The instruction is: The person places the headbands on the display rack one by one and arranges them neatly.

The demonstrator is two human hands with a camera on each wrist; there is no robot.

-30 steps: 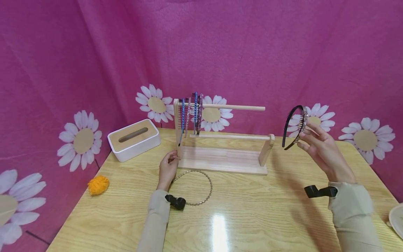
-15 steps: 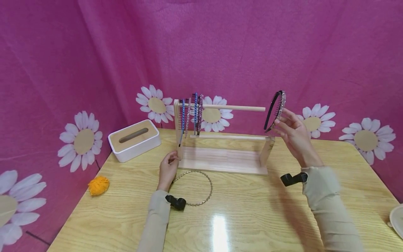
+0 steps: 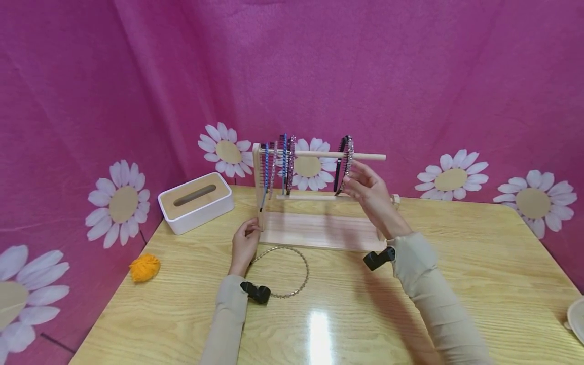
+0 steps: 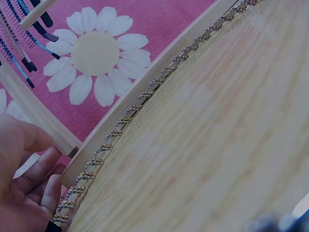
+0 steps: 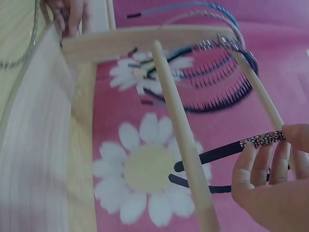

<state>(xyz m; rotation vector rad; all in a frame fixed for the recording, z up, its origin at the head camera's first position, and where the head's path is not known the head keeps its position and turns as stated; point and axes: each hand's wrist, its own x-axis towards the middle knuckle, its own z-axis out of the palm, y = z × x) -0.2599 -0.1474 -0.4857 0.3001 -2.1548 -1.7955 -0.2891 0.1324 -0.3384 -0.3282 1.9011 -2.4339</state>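
A black toothed headband (image 3: 350, 152) with sparkling stones is pinched between the thumb and fingers of my right hand (image 3: 371, 197). It loops over the top rod (image 3: 370, 156) of a wooden headband stand (image 3: 315, 230), right of the middle. In the right wrist view, the black ends of this headband (image 5: 222, 154) reach past the lower rod. My left hand (image 3: 245, 246) grips the foot of the stand's left upright (image 3: 256, 187). Near that upright hang several headbands, among them a blue one (image 3: 266, 170) and a pink glittery one (image 3: 290, 167).
A gold beaded headband (image 3: 306, 274) lies on the table in front of the stand, beside my left wrist. Farther left are a white tissue box (image 3: 201, 218) with a wooden lid and an orange fluffy ball (image 3: 144, 267). A pale round object (image 3: 577, 317) shows at the right edge.
My right hand has moved left from beyond the stand's right end, bringing the black headband over the top rod and partway along it. My left hand has stayed at the upright.
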